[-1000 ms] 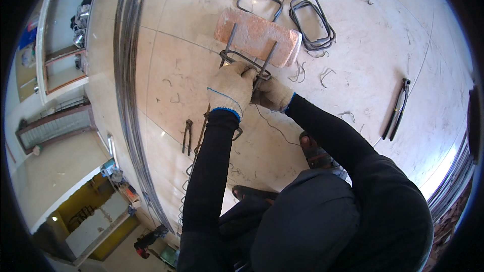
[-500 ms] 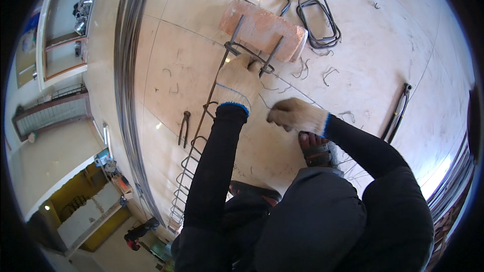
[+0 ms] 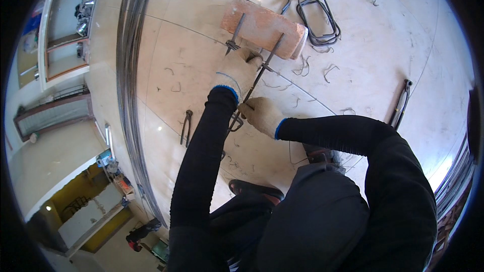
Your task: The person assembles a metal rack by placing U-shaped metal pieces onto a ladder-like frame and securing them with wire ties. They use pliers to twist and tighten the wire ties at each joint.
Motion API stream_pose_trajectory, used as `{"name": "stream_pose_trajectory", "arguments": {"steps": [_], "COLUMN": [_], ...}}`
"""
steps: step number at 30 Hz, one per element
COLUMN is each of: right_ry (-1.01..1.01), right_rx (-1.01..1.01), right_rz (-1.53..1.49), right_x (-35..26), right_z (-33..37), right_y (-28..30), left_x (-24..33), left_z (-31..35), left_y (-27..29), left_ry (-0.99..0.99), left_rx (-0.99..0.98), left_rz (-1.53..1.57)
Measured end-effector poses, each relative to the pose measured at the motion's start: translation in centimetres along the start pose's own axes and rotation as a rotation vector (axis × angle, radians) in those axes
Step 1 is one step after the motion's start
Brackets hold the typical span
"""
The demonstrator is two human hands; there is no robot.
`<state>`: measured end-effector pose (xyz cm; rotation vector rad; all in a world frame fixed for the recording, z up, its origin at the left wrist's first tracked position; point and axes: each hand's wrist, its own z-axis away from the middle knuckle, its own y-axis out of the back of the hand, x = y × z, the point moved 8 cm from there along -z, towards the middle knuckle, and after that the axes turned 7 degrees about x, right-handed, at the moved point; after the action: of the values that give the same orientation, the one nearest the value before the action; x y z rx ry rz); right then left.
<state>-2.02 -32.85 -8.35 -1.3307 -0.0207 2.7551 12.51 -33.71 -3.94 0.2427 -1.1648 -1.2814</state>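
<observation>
Beige gloves with blue cuffs cover both my hands. My left hand (image 3: 240,70) is closed around a bent steel stirrup (image 3: 267,67), just in front of a reddish brick (image 3: 262,25); its fingertips are partly hidden. Two steel rods rest with their ends on the brick. My right hand (image 3: 263,114) pinches the right-hand steel rod (image 3: 257,81) lower down, close to my left wrist. More stirrups (image 3: 236,121) hang on the rods beneath my left forearm, which hides most of them.
Pincers (image 3: 187,127) lie left of my arm. Loose stirrups (image 3: 318,19) sit beyond the brick, with wire scraps (image 3: 330,73) scattered nearby. A long-handled cutter (image 3: 402,102) lies at right. Long rods (image 3: 132,70) run along the left. A person (image 3: 141,234) is at the lower left.
My right hand has moved left from open floor and closed on a rod. The rods and stirrups have swung right, under my left forearm. My left hand stays near the brick.
</observation>
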Motion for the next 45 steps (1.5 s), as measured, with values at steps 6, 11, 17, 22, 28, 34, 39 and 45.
{"name": "stream_pose_trajectory", "arguments": {"steps": [6, 11, 17, 22, 28, 34, 39, 45], "right_ry": [-0.264, -0.304, -0.153, -0.041, 0.127, 0.105, 0.184, 0.112], "right_rx": [-0.229, -0.406, -0.381, -0.566, -0.122, 0.434, 0.526, 0.374], "right_rz": [-0.504, -0.714, -0.757, -1.017, -0.408, 0.430, 0.348, -0.670], "right_x": [1.8, 4.2, 3.3, 4.2, 4.6, 1.2, 0.0, 8.6], "right_z": [-0.6, 0.1, -3.7, -6.4, -9.8, -3.9, 0.4, -2.7], "right_y": [-0.2, 3.7, 4.5, 0.7, 2.6, 8.2, 12.7, 10.6], "left_x": [0.6, 1.7, 1.9, 0.5, 1.2, 0.8, 0.1, 1.1], "left_z": [0.8, 1.3, 1.4, 0.7, 0.5, 0.9, 0.9, 0.4], "left_y": [0.3, 1.4, 1.4, 0.8, 0.5, 0.7, 0.6, 0.6], "left_ry": [0.010, -0.067, 0.021, 0.025, -0.014, -0.054, -0.005, -0.060], "left_rx": [0.011, 0.042, -0.004, -0.028, -0.020, 0.076, 0.054, 0.043], "left_rz": [0.064, -0.059, -0.016, 0.048, 0.026, 0.019, 0.110, 0.012]}}
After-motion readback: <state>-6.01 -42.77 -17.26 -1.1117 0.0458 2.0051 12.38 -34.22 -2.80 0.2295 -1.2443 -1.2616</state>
